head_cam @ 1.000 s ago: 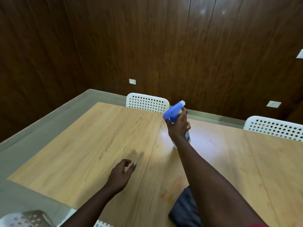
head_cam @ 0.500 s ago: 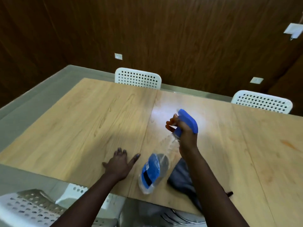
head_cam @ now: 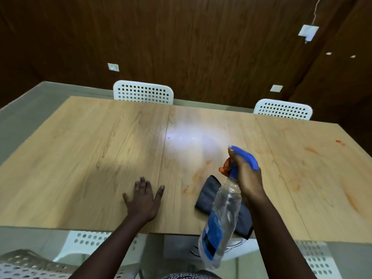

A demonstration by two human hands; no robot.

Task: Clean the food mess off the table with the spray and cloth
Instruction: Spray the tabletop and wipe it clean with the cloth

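Observation:
My right hand (head_cam: pixel 244 178) grips the neck and blue trigger head of a clear spray bottle (head_cam: pixel 220 222) with a blue label, held above the table's near edge with its nozzle aimed at the table. Under the bottle lies a folded dark grey cloth (head_cam: pixel 209 193), partly hidden by bottle and forearm. Orange food smears (head_cam: pixel 196 176) mark the wooden table (head_cam: pixel 90 150) just left of the cloth, and more orange smears (head_cam: pixel 311 151) streak the right part. My left hand (head_cam: pixel 144 198) rests flat on the table, fingers spread, left of the smears.
Two white perforated chairs, one at the far middle (head_cam: pixel 143 93) and one at the far right (head_cam: pixel 282 109), stand behind the table against a dark wood wall. More white chairs (head_cam: pixel 84 241) sit below the near edge. A bright glare patch (head_cam: pixel 191 135) lies mid-table.
My right hand pulled the spray bottle back from the far middle of the table toward me and to the right. My left hand settled flat on the table. The view tilted down.

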